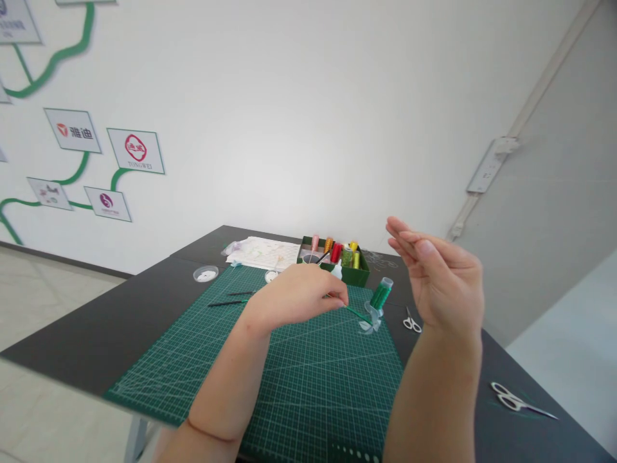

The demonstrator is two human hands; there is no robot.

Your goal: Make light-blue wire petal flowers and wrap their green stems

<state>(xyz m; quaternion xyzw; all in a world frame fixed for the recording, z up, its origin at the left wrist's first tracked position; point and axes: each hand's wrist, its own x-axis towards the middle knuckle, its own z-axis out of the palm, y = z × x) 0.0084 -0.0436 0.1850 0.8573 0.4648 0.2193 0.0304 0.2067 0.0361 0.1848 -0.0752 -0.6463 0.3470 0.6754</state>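
Over the cutting mat (332, 386), my left hand (301, 292) is closed in a pinch on a thin green flower stem (357, 314). The stem points right and ends in a pale, translucent flower (370, 325). Just behind that flower a spool of green thread (382, 294) stands on the mat's edge. Raised to the right, well above the table, is my right hand (446, 273), its thumb pressed against the fingers. Anything between those fingertips is too fine to make out.
A green box (357, 275) of colored thread spools sits at the back beside white paper towel (260, 252). Small scissors (412, 321) and larger scissors (513, 400) lie to the right. Dark tweezers (226, 302) and a shallow clear dish (205, 274) are left.
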